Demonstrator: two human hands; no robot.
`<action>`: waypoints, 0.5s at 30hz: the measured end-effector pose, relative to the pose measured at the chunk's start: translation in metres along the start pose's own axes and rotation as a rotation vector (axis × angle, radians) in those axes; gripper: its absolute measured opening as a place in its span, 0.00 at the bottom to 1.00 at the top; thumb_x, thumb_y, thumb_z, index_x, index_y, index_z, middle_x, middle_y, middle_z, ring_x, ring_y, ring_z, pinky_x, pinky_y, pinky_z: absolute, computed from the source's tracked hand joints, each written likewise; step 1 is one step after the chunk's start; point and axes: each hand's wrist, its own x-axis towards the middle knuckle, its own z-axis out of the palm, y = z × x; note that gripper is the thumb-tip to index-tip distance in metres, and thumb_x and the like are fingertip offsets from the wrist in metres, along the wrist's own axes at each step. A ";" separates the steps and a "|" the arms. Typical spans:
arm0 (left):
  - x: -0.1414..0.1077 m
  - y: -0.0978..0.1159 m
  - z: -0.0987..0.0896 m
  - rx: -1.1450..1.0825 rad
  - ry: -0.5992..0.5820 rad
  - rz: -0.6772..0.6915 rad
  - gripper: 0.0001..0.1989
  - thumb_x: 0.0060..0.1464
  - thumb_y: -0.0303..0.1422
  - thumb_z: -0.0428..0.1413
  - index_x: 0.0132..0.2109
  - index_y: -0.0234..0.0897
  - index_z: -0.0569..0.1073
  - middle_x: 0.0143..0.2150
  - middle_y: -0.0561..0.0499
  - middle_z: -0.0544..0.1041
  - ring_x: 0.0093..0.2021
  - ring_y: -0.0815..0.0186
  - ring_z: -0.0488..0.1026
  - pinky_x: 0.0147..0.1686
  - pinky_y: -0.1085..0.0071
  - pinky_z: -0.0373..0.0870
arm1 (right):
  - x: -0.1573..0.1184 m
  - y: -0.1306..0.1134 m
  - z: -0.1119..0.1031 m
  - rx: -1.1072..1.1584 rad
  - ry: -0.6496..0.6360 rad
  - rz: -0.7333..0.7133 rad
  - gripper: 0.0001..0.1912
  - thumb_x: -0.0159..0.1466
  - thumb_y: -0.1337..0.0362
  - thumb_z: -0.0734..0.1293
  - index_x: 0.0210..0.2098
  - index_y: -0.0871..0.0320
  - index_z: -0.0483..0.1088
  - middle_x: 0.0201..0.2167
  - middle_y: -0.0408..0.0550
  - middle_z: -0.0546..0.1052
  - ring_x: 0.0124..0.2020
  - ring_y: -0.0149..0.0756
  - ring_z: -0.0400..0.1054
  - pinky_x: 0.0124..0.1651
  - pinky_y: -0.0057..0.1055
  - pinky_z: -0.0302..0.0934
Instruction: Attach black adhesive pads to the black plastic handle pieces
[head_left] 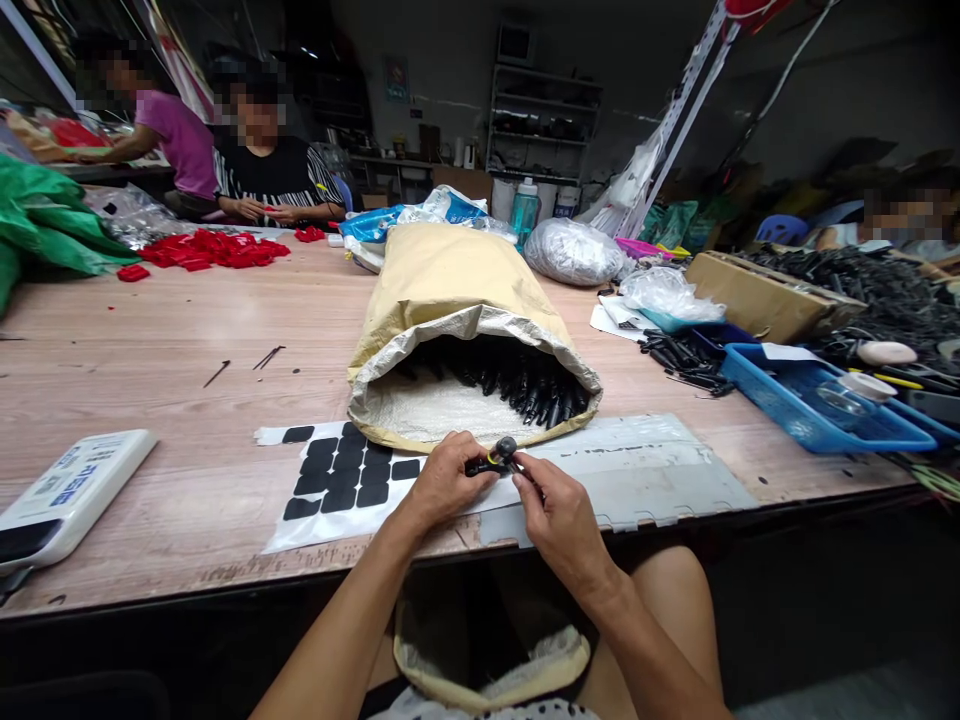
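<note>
In front of the open sack, my left hand (452,482) grips a small black part with a round head (505,448) and a yellow ring. My right hand (561,512) pinches a thin dark piece against the same part; its exact kind is too small to make out. Many black pieces (540,395) lie inside the mouth of the tan woven sack (465,270). Under and beside my left hand is a white sheet with black rounded-square stickers (349,470). A grey flat board (645,470) lies beneath my right hand's side.
A white scale-like device (82,490) sits at the left table edge. Red pieces (217,250) are heaped farther back, near a person in a striped top. At right stand a blue tray (817,400), a cardboard box (765,295) and a black heap. Another sack opens on my lap.
</note>
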 end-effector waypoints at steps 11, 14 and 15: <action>0.000 0.001 -0.001 -0.015 0.000 -0.004 0.03 0.52 0.28 0.62 0.35 0.39 0.80 0.32 0.51 0.72 0.40 0.62 0.68 0.41 0.67 0.63 | -0.002 0.000 0.000 -0.062 -0.025 -0.028 0.16 0.71 0.67 0.58 0.54 0.59 0.71 0.42 0.52 0.78 0.44 0.38 0.73 0.50 0.35 0.68; 0.000 -0.001 0.001 -0.020 0.012 -0.011 0.05 0.51 0.28 0.63 0.37 0.37 0.81 0.33 0.51 0.73 0.40 0.62 0.69 0.42 0.67 0.63 | -0.002 0.003 -0.005 -0.054 0.071 -0.020 0.16 0.71 0.66 0.59 0.54 0.59 0.71 0.44 0.53 0.78 0.46 0.39 0.73 0.51 0.36 0.67; 0.000 -0.001 0.001 -0.019 0.016 -0.014 0.05 0.51 0.28 0.63 0.37 0.37 0.81 0.34 0.51 0.73 0.40 0.62 0.69 0.42 0.66 0.63 | -0.002 0.004 -0.007 -0.049 0.084 -0.017 0.16 0.71 0.65 0.59 0.54 0.58 0.71 0.45 0.53 0.78 0.46 0.39 0.73 0.51 0.36 0.67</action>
